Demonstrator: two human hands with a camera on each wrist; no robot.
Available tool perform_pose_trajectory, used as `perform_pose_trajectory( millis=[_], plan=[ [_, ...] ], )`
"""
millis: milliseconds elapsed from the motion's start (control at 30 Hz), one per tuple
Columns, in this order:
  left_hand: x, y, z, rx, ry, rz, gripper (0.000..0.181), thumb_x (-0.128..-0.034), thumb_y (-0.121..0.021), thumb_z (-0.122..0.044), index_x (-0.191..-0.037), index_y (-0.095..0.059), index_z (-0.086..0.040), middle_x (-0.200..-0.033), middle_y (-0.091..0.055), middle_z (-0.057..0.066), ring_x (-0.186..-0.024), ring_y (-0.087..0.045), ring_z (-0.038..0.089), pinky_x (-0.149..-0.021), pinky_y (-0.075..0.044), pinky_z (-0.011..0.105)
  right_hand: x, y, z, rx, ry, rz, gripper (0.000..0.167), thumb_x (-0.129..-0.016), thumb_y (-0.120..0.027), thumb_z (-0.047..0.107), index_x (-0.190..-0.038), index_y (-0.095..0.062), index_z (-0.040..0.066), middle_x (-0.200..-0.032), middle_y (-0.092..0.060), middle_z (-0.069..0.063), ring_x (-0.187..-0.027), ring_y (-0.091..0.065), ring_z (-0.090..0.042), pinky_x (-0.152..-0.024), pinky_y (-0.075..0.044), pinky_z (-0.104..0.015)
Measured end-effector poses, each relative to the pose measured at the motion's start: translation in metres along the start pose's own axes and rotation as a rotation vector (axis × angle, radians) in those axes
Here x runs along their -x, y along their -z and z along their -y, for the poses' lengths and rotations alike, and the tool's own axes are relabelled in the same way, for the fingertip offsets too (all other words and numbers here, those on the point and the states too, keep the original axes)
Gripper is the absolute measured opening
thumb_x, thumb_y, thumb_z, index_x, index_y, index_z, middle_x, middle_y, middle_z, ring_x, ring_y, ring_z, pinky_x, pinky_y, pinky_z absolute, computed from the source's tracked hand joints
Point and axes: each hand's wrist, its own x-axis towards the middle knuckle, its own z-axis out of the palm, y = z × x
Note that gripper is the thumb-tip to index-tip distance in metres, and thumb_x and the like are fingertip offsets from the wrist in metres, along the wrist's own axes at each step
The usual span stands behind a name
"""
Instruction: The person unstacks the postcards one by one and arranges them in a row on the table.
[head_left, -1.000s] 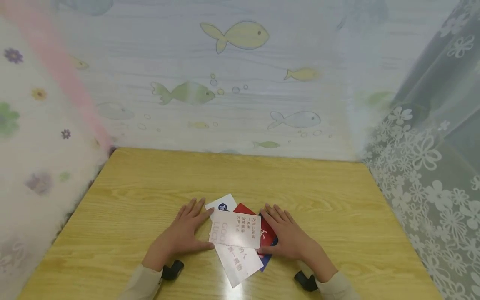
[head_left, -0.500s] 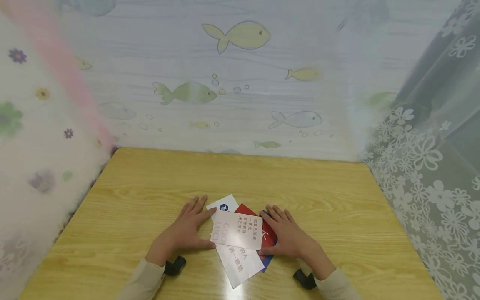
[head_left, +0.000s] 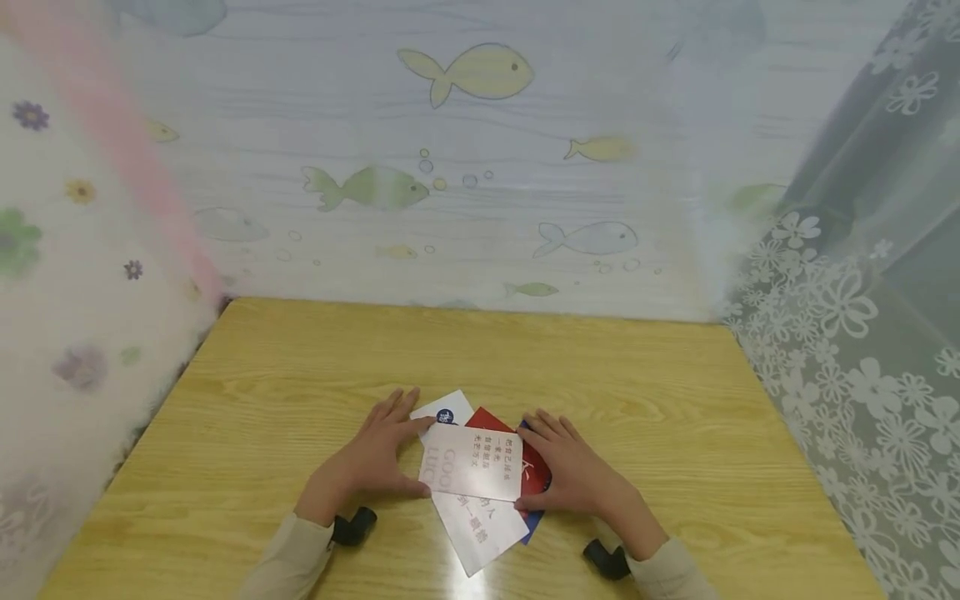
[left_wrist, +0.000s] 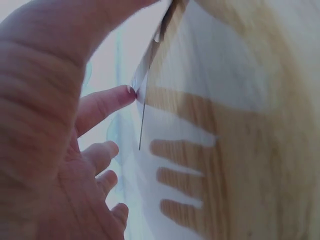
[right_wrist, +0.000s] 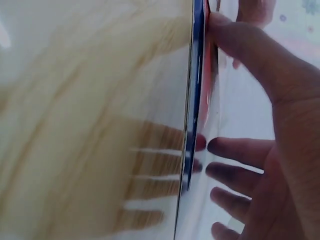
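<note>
Left hand [head_left: 367, 458] and right hand [head_left: 573, 471], both spread, touch opposite ends of the white card [head_left: 468, 463] atop a red card [head_left: 532, 478].

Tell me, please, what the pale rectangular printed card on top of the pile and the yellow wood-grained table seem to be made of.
The card looks like thin, perhaps coated cardstock: it has straight edges, and its face catches a glare. The table could be wood or a laminate: streaky grain shows, and its glossy top gives reflections in both wrist views.
</note>
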Motion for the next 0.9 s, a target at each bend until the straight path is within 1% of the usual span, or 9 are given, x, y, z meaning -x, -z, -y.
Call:
perform_pose_trajectory(
  millis=[133,267,433,500,633,733,800,900],
  plan=[
    [0.0,-0.002,0.001,-0.023,-0.018,-0.006,0.095,-0.067,-0.09,-0.053,-0.147,-0.056,-0.015,-0.169,-0.024,0.011,-0.157,-0.012,0.039,-0.126,-0.014,0.061,0.002,0.001,-0.001,0.022,0.033,-0.03,0.094,-0.074,-0.083,0.06,-0.146,-0.052,0.01,-0.159,-0.043,-0.012,-0.153,-0.027,-0.038,-0.125,-0.021,-0.058],
    [0.002,-0.003,0.001,-0.036,-0.043,-0.029,0.097,-0.0661,-0.09,-0.053,-0.148,-0.055,-0.016,-0.167,-0.029,0.005,-0.157,-0.017,0.035,-0.126,-0.017,0.056,0.003,0.001,-0.003,0.049,0.06,-0.068,0.094,-0.073,-0.083,0.061,-0.146,-0.053,0.01,-0.158,-0.043,-0.012,-0.152,-0.029,-0.038,-0.124,-0.025,-0.056],
    [0.004,-0.003,0.001,-0.044,-0.067,-0.067,0.099,-0.0661,-0.089,-0.052,-0.151,-0.051,-0.018,-0.166,-0.032,0.002,-0.156,-0.021,0.032,-0.124,-0.025,0.056,0.003,0.006,-0.004,0.055,0.087,-0.125,0.098,-0.072,-0.084,0.058,-0.149,-0.05,0.007,-0.16,-0.042,-0.012,-0.152,-0.031,-0.038,-0.123,-0.028,-0.054],
    [0.005,-0.002,0.0,-0.049,-0.092,-0.085,0.099,-0.0661,-0.089,-0.051,-0.151,-0.051,-0.017,-0.165,-0.034,0.004,-0.155,-0.024,0.033,-0.123,-0.027,0.057,0.004,0.007,-0.006,0.047,0.095,-0.142,0.099,-0.071,-0.084,0.057,-0.15,-0.049,0.007,-0.16,-0.041,-0.012,-0.151,-0.031,-0.037,-0.123,-0.028,-0.055],
    [0.005,-0.001,0.0,-0.038,-0.133,-0.107,0.098,-0.0675,-0.088,-0.049,-0.151,-0.05,-0.016,-0.165,-0.035,0.006,-0.154,-0.026,0.034,-0.123,-0.027,0.057,0.006,0.009,-0.008,-0.008,0.094,-0.149,0.101,-0.07,-0.086,0.054,-0.151,-0.048,0.007,-0.161,-0.041,-0.012,-0.152,-0.03,-0.038,-0.123,-0.028,-0.057],
    [0.003,0.0,0.0,-0.033,-0.135,-0.109,0.096,-0.0696,-0.086,-0.05,-0.152,-0.05,-0.017,-0.165,-0.034,0.004,-0.155,-0.025,0.031,-0.122,-0.028,0.056,0.007,0.01,-0.011,-0.099,0.085,-0.15,0.1,-0.07,-0.089,0.048,-0.152,-0.047,0.007,-0.161,-0.041,-0.012,-0.152,-0.029,-0.039,-0.12,-0.031,-0.062],
    [0.002,0.001,-0.001,-0.036,-0.143,-0.121,0.097,-0.0692,-0.086,-0.049,-0.152,-0.049,-0.017,-0.165,-0.035,0.005,-0.154,-0.026,0.031,-0.121,-0.031,0.056,0.007,0.011,-0.013,-0.163,0.076,-0.15,0.101,-0.07,-0.09,0.043,-0.153,-0.045,0.007,-0.161,-0.04,-0.012,-0.153,-0.027,-0.039,-0.117,-0.033,-0.064],
    [-0.001,0.005,-0.002,-0.029,-0.16,-0.134,0.098,-0.0673,-0.089,-0.047,-0.152,-0.049,-0.016,-0.164,-0.035,0.007,-0.153,-0.028,0.034,-0.119,-0.033,0.058,0.008,0.014,-0.014,-0.219,0.076,-0.162,0.102,-0.07,-0.092,0.038,-0.153,-0.043,0.006,-0.161,-0.04,-0.013,-0.153,-0.025,-0.039,-0.115,-0.034,-0.068]
  ],
)
